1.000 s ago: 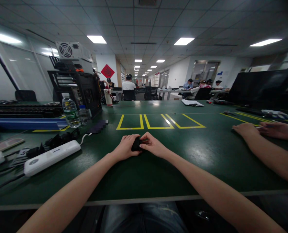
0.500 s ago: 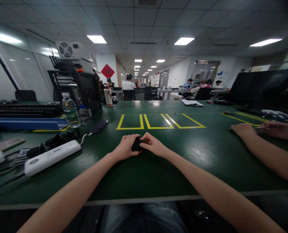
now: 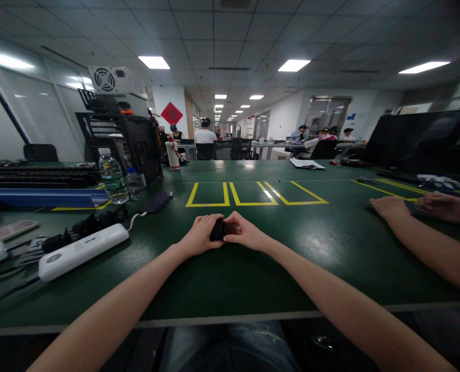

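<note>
Both hands stay together at the middle of the dark green table (image 3: 230, 279). The left hand (image 3: 200, 236) and right hand (image 3: 247, 235) clasp a small black object (image 3: 218, 230), which has not moved. The right fingers are now curled slightly tighter.

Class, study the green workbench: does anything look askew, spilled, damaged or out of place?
Nothing looks spilled or damaged. At the left, the white power strip lies askew on the table, with black plugs and cables heaped beside it. The left hand and right hand hold a small black object.
</note>
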The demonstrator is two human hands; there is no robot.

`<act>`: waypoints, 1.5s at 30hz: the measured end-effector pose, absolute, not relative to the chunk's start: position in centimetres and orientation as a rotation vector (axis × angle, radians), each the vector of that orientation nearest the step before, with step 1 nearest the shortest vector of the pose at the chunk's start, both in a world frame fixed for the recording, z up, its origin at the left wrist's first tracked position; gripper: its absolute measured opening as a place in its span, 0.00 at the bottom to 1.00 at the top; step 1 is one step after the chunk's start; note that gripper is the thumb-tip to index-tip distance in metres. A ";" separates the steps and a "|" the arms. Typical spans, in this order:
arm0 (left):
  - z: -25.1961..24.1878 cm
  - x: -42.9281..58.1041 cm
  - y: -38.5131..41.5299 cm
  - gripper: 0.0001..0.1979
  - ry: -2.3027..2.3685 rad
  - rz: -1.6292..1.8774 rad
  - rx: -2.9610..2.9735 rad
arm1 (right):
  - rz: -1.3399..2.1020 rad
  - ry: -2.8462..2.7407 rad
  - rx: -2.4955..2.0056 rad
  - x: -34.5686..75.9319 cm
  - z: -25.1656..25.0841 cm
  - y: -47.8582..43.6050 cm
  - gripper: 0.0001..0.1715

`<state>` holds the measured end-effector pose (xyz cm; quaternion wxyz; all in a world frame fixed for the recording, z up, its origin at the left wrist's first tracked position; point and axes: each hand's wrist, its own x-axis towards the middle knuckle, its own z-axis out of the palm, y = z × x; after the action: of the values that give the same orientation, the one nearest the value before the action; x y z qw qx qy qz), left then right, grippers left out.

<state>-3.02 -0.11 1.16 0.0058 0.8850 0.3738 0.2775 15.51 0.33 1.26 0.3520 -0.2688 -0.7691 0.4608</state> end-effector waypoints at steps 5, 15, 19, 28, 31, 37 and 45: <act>1.0 -3.0 0.0 0.31 1.179 0.883 2.785 | 1.121 -1.964 -0.711 15.2 1.3 0.5 0.13; 1.0 -3.0 0.0 0.30 1.171 0.884 2.772 | 1.193 -1.941 -0.791 15.3 1.4 0.6 0.17; 1.0 -3.0 0.0 0.31 1.182 0.864 2.773 | 1.215 -1.969 -0.704 15.5 1.5 0.3 0.20; 1.3 -3.0 -0.2 0.31 1.183 0.853 2.756 | 1.113 -1.969 -0.745 15.2 1.7 0.1 0.12; 1.3 -3.0 -0.2 0.30 1.181 0.861 2.754 | 1.117 -1.959 -0.756 15.2 1.4 0.5 0.14; 1.1 -3.0 -0.1 0.31 1.183 0.872 2.770 | 1.228 -1.940 -0.772 15.3 1.2 0.8 0.18; 1.1 -3.1 -0.1 0.30 1.186 0.864 2.774 | 1.222 -1.961 -0.710 15.4 1.4 0.4 0.19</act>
<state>-3.06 -0.07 1.11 0.0016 0.8840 0.3778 0.2753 15.43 0.35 1.38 0.3543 -0.2745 -0.7588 0.4726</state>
